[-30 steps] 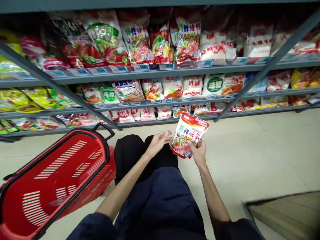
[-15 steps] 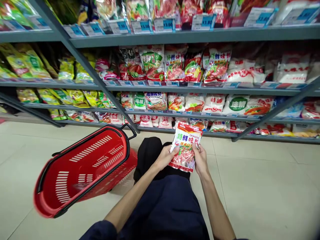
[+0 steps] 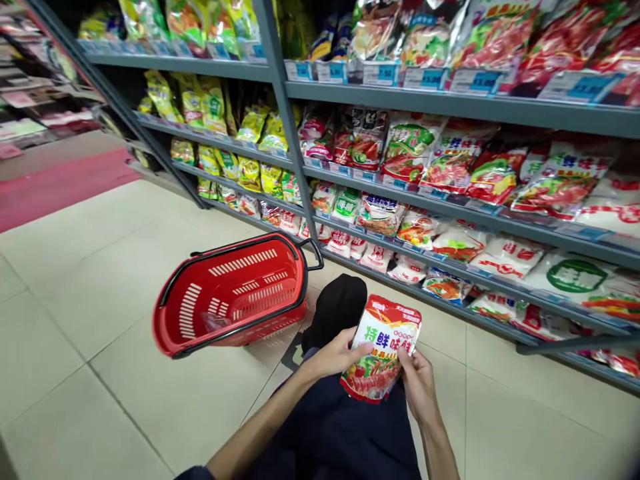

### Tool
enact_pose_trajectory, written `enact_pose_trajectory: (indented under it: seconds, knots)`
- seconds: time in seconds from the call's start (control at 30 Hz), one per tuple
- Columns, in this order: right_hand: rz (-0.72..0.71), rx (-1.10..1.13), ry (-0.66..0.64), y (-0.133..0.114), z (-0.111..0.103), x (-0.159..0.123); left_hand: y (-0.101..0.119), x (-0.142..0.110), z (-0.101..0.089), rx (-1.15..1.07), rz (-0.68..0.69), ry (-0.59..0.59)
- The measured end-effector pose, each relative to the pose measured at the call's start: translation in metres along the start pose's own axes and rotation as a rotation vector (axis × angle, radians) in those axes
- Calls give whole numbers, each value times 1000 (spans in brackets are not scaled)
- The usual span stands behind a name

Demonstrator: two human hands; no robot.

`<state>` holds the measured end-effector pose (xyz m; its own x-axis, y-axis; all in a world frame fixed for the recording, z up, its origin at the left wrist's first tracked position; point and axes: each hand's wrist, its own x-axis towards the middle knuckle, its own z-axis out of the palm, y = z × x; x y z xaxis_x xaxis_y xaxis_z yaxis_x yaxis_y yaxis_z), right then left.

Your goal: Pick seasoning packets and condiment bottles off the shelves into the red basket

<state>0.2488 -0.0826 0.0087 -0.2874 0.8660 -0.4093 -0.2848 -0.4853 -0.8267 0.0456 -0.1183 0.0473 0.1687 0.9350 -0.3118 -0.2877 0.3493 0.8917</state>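
A red and white seasoning packet (image 3: 383, 350) with printed characters and food pictures is held upright over my lap, its front toward me. My left hand (image 3: 337, 353) grips its left edge, thumb across the front. On the opposite edge my right hand (image 3: 419, 380) pinches it, thumb on the front; the fingers behind the packet are hidden. To the left on the floor stands a red shopping basket (image 3: 250, 273) with black rims and a black handle. Something small in clear wrapping (image 3: 215, 321) lies inside it, too indistinct to name.
Grey store shelves (image 3: 450, 107) run across the front, stocked with bagged seasonings and price tags. Yellow bags (image 3: 210, 107) fill the left section. Pale floor tiles (image 3: 100, 280) surround the basket, and a red floor strip (image 3: 70, 177) crosses the far left.
My view has turned to the left, so the shelves and basket appear farther right. The packet sits lower in the picture, still held in both hands.
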Motion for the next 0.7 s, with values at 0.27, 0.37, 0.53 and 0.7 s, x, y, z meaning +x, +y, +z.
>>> enact_pose_trajectory:
  seconds: [0.27,0.37,0.53,0.7]
  knots:
    - [-95,-144,-8,7,-3,6,1,-11,-4,-64,148,168]
    - [-150,-195,-7,12,-2,12,16,-24,-10,-13,178,143]
    - [-271,-369,15,1,22,17,42,-38,-22,105,262,217]
    - [-356,-505,-78,-25,45,20,60,-39,-41,97,217,206]
